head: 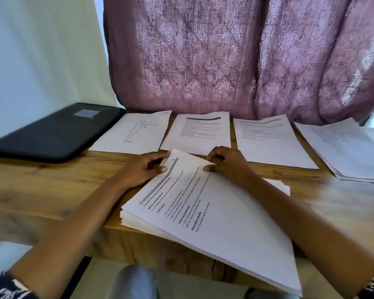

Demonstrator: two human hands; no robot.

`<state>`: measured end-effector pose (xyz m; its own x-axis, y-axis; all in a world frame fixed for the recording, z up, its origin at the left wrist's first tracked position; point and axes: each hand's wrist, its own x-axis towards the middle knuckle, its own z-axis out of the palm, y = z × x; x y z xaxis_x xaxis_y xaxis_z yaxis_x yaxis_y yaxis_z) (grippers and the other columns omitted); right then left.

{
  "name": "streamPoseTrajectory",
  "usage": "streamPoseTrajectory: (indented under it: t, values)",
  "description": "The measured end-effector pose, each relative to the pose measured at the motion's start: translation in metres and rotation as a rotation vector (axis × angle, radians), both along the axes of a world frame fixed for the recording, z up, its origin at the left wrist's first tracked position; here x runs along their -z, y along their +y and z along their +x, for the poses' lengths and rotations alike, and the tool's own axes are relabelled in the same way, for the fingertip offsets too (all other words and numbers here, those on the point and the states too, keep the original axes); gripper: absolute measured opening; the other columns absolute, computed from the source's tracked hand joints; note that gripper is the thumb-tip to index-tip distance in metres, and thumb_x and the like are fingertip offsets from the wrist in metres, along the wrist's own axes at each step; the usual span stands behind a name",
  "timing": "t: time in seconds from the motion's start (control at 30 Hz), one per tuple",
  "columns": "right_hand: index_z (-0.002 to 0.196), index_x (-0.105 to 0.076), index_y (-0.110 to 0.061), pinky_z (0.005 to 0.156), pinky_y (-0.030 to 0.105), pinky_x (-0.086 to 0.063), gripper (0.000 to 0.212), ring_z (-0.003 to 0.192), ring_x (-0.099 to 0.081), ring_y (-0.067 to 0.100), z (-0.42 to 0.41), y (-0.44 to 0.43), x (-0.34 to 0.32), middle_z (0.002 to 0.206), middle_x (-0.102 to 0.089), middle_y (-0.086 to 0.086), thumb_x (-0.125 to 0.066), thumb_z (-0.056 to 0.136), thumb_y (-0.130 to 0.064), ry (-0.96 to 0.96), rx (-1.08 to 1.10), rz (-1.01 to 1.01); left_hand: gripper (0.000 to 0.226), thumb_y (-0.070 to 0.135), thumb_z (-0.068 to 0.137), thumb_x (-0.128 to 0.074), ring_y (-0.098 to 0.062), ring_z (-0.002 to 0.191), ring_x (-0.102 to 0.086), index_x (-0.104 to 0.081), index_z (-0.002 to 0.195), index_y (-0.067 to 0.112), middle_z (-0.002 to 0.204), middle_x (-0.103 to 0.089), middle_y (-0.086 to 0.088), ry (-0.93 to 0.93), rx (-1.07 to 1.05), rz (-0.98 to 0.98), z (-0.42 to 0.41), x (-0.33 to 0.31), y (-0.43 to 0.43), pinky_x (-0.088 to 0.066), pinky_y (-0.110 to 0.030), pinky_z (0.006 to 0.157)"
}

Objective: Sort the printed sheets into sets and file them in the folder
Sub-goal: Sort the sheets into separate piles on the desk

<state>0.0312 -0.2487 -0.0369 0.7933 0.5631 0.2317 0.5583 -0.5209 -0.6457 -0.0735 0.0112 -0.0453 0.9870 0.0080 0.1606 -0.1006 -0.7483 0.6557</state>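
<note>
As the head camera sees it: sorting is under way, and I judge that filing has not begun.
Done so far: four sets lie in a row along the far edge of the tabletop (41,186): a figure sheet (134,132), a middle set (199,132), a third set (268,141), and a thicker right pile (350,152) toward the right edge.
Left to do: the unsorted stack (225,234) is thick and hangs over the near edge.
Folder (52,132): closed, at the far left corner, apart from the sets.
Left hand (143,169): thumb on the far corner of the top sheet (194,169), forefinger behind it, fingers narrow in a pinch.
Right hand (227,162): fingers curled at the same sheet's far edge, thumb pressed on top.
Doubt: the pinch probably takes one sheet, though the blur leaves this unsure.
</note>
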Motion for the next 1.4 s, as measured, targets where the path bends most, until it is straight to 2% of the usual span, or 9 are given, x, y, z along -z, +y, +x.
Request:
streamPoseTrajectory:
  t: [0.13,0.37,0.47,0.6,0.77,0.9,1.17,1.3,1.4]
  values:
    - [0.074,-0.061,-0.023,0.055,0.008,-0.035,0.019,0.067,-0.046,0.003,0.0,-0.001,0.001,0.071,-0.056,-0.011,-0.079,0.075,-0.028,0.045,0.018,0.019,0.049,0.031,0.095,-0.057,-0.015,0.135,-0.042,-0.044,0.142,0.03,0.147,-0.044,0.007,-0.012,-0.015,-0.004,0.001,0.0,-0.001,-0.034,-0.024,0.1]
    - [0.078,-0.063,-0.021,0.068,0.024,-0.037,0.016,0.078,-0.052,0.012,0.002,-0.003,0.001,0.08,-0.061,-0.004,-0.071,0.084,-0.033,-0.101,0.066,-0.082,0.052,0.042,0.09,-0.057,-0.016,0.133,-0.044,-0.043,0.14,0.037,0.146,-0.046,0.009,0.033,-0.008,-0.044,0.0,0.0,0.003,-0.041,-0.03,0.099]
    - [0.09,-0.072,-0.013,0.07,0.017,-0.04,0.018,0.081,-0.058,0.012,0.004,-0.012,-0.004,0.088,-0.068,-0.002,-0.071,0.084,-0.03,-0.135,0.109,0.032,0.053,0.04,0.087,-0.062,-0.014,0.129,-0.048,-0.045,0.137,0.039,0.141,-0.05,0.008,0.041,-0.007,-0.131,-0.002,-0.003,0.002,-0.045,-0.021,0.088]
    - [0.089,-0.072,-0.015,0.063,0.002,-0.035,0.014,0.07,-0.055,0.006,0.01,-0.032,-0.017,0.081,-0.064,-0.008,-0.072,0.084,-0.028,-0.153,0.214,0.205,0.052,0.038,0.083,-0.067,-0.01,0.125,-0.048,-0.048,0.13,0.046,0.141,-0.047,0.013,0.0,-0.056,-0.322,-0.005,-0.013,-0.001,-0.045,-0.032,0.099]
    - [0.079,-0.069,-0.021,0.072,0.025,-0.045,0.008,0.072,-0.059,0.012,0.031,-0.07,-0.037,0.075,-0.066,-0.005,-0.072,0.084,-0.027,-0.061,0.405,0.475,0.042,0.023,0.089,-0.067,-0.011,0.123,-0.051,-0.056,0.129,0.031,0.134,-0.054,0.01,-0.116,-0.152,-0.466,0.016,-0.048,-0.018,-0.044,-0.03,0.1]
    - [0.076,-0.068,-0.021,0.075,0.033,-0.051,0.011,0.073,-0.059,0.015,0.054,-0.095,-0.052,0.074,-0.067,0.0,-0.071,0.083,-0.029,0.043,0.563,0.7,0.042,0.016,0.087,-0.07,0.005,0.086,-0.065,-0.055,0.125,0.022,0.11,-0.067,0.01,-0.085,-0.121,-0.621,0.066,-0.073,-0.07,-0.051,-0.013,0.079]
    - [0.086,-0.066,-0.016,0.077,0.042,-0.053,0.011,0.08,-0.061,0.026,0.096,-0.164,-0.06,0.089,-0.069,0.011,-0.071,0.082,-0.025,0.197,0.736,0.764,0.033,-0.004,0.079,-0.072,-0.033,0.101,-0.067,-0.066,0.112,-0.006,0.115,-0.067,-0.019,0.183,-0.065,-0.853,0.153,-0.062,-0.162,-0.053,-0.039,0.091]
    - [0.111,-0.061,-0.019,0.068,0.034,-0.05,0.036,0.084,-0.062,0.03,0.107,-0.192,-0.038,0.102,-0.066,0.016,-0.076,0.078,-0.02,0.305,0.773,0.648,0.03,-0.004,0.078,-0.074,-0.033,0.097,-0.066,-0.066,0.106,-0.007,0.112,-0.067,-0.018,0.19,-0.155,-0.918,0.19,-0.054,-0.184,-0.054,-0.043,0.088]
    - [0.114,-0.059,-0.02,0.084,0.033,-0.047,0.036,0.1,-0.056,0.026,0.118,-0.196,-0.026,0.113,-0.059,0.007,-0.073,0.081,-0.018,0.212,0.881,0.556,0.031,0.004,0.074,-0.08,-0.032,0.099,-0.066,-0.067,0.101,-0.003,0.115,-0.067,-0.019,0.17,-0.206,-0.841,0.214,-0.045,-0.194,-0.053,-0.045,0.093]
